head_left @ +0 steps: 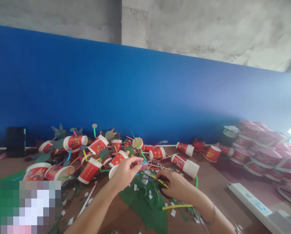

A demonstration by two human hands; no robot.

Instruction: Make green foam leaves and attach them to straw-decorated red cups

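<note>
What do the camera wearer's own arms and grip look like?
The left grip and right grip are ungloved hands; the left forearm and right forearm show no sleeves. A thin bracelet circles the right forearm; what looks like another band shows farther up it, by the picture's bottom edge, too unclear to describe. The left forearm shows no jewellery.

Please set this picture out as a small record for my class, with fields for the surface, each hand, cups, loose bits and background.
Surface: brown table
Left hand: pinching a small blue-and-pink piece
Right hand: at a dark looped tool, likely scissors
Cups: red paper cups, many heaped on the left; a nested stack lying right of centre
Loose bits: white scraps, green sheet, yellow tube
Right side: white power strip
Background: blue panel
</note>
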